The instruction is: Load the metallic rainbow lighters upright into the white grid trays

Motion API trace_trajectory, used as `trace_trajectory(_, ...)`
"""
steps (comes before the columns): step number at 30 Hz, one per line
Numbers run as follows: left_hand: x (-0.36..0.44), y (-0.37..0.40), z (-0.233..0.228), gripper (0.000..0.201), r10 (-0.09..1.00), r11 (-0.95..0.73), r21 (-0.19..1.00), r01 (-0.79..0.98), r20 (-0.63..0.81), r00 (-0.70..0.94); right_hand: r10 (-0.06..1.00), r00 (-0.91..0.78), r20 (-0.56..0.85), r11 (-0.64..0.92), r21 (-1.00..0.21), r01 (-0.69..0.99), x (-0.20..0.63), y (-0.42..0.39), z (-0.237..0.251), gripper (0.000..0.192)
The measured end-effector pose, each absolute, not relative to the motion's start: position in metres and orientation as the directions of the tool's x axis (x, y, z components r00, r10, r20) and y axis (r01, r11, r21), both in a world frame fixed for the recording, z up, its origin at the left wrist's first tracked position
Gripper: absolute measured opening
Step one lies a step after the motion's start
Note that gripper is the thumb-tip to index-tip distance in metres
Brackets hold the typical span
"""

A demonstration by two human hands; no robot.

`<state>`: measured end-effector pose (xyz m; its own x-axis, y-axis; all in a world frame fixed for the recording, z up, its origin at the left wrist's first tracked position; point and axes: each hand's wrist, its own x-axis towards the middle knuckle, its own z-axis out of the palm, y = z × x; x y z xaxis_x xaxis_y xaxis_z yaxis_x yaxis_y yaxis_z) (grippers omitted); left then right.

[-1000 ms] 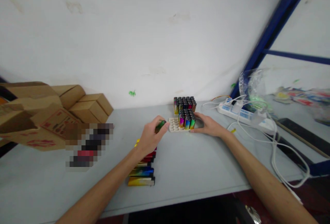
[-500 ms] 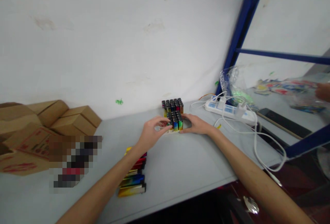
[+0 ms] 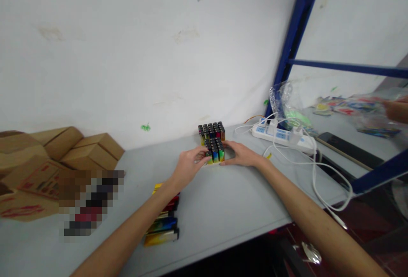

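A block of lighters (image 3: pixel 216 151) with black tops and shiny coloured bodies stands upright on a thin white base (image 3: pixel 213 165) on the grey table. My left hand (image 3: pixel 190 164) pinches a green-yellow lighter (image 3: pixel 209 158) at the block's front left corner between thumb and fingers. Around the right side of the block curls my right hand (image 3: pixel 239 154), thumb at the front and fingers towards the back, gripping the base. Behind stands a second group of lighters (image 3: pixel 212 129). Several lighters (image 3: pixel 162 224) lie in a column, partly hidden under my left forearm.
Cardboard boxes (image 3: pixel 91 151) are piled at the left, beside a blurred-out patch. At the right are a white power strip (image 3: pixel 283 136) with cables, a phone (image 3: pixel 350 149), a plastic bag (image 3: pixel 282 98) and a blue rack post (image 3: pixel 291 35). Another person's hand (image 3: pixel 397 110) holds clear plastic.
The front left lighter, partly covered by my left fingers before, now stands upright beside its neighbours. My right hand has stayed at the block. The view has shifted slightly.
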<state>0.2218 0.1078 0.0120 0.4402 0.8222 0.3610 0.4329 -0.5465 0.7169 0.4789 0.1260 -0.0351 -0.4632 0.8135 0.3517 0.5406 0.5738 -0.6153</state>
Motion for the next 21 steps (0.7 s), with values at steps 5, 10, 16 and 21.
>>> trace_trajectory(5,0.226,0.104,0.011,0.023,0.836,-0.533,0.706,0.467,0.351,0.423,0.811,-0.47,0.348,0.576,-0.618,0.535,0.478,0.125,-0.033,0.079)
trace_trajectory(10,0.221,0.1,0.014,0.033,0.861,-0.485,0.763,0.427,0.333,0.384,0.818,-0.465,0.338,0.565,-0.619,0.545,0.477,0.122,-0.03,0.077)
trace_trajectory(16,0.157,0.093,0.027,0.022,0.839,-0.543,0.53,0.651,0.315,0.443,0.825,-0.46,0.328,0.556,-0.615,0.559,0.478,0.122,-0.029,0.075)
trace_trajectory(21,0.093,0.075,0.025,0.03,0.89,-0.441,0.421,0.793,0.317,0.328,0.838,-0.45,0.309,0.539,-0.595,0.596,0.478,0.121,-0.028,0.076)
